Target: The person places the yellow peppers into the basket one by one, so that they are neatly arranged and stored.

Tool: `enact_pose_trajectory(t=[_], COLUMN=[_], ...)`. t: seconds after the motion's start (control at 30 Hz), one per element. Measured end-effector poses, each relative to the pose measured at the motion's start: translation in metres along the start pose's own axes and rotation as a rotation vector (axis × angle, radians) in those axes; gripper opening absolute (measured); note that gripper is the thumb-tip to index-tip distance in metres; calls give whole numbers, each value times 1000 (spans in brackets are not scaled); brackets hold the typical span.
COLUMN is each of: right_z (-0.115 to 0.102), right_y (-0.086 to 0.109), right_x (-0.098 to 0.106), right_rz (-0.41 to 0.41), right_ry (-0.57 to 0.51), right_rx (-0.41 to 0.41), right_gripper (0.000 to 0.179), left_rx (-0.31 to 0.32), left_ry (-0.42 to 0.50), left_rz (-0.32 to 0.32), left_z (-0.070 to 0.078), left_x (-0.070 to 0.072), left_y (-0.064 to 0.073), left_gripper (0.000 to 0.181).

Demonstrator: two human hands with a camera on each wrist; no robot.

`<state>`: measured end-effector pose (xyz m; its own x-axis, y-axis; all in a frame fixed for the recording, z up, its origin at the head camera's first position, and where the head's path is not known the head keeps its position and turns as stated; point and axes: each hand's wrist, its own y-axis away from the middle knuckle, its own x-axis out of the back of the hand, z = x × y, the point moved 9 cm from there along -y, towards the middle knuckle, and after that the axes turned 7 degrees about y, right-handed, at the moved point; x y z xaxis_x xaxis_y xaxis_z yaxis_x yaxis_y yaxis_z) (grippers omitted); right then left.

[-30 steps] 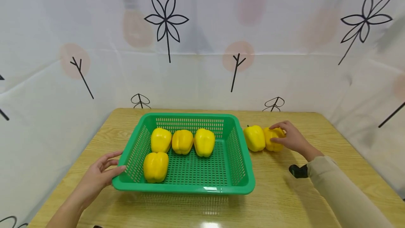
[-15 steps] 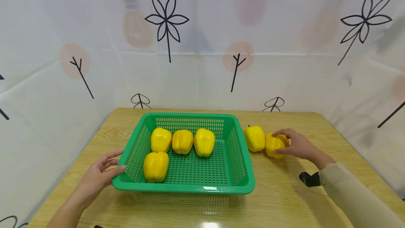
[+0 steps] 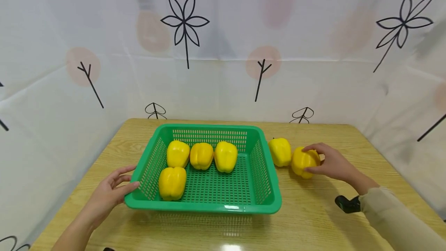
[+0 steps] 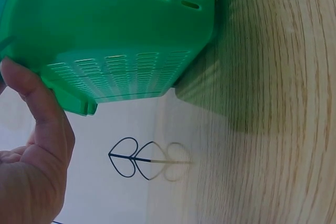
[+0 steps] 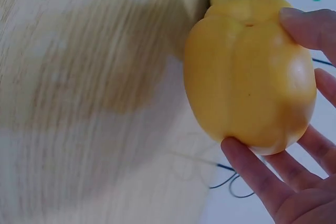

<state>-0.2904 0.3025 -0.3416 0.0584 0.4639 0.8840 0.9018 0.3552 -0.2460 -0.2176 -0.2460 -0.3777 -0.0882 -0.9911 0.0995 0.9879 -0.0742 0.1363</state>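
In the head view, my right hand grips a yellow bell pepper right of the green plastic basket. Thumb and fingertips lie around the pepper's sides in the right wrist view, and its shadow falls on the table beside it. My left hand holds the basket's left rim, thumb over the edge and the other fingers along the outside. The left wrist view has the basket's slotted outer wall close by. A second yellow pepper stands against the basket's right side.
Several yellow peppers sit inside the basket, a row along the back and one pepper at the front left. The wood-grain table ends at a white patterned cloth. A black piece sticks out by the right sleeve.
My right hand has drawn its pepper toward me and slightly right, opening a small gap to the second pepper. The left hand and basket have stayed in place.
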Motion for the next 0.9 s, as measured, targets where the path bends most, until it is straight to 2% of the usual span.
enact_pose_trajectory(t=[0.47, 0.7, 0.9], right_z=[-36, -53, -68], right_y=[-1, -3, -5], right_x=[21, 29, 33], right_rz=[25, 51, 62], right_ry=[-35, 0, -11], right_rx=[108, 167, 210], right_gripper=[49, 50, 49], left_rx=[4, 3, 5], left_ry=[-1, -1, -5], left_rz=[7, 7, 11], left_z=[0, 0, 0], left_x=[0, 0, 0], left_y=[0, 0, 0], left_gripper=[61, 61, 61])
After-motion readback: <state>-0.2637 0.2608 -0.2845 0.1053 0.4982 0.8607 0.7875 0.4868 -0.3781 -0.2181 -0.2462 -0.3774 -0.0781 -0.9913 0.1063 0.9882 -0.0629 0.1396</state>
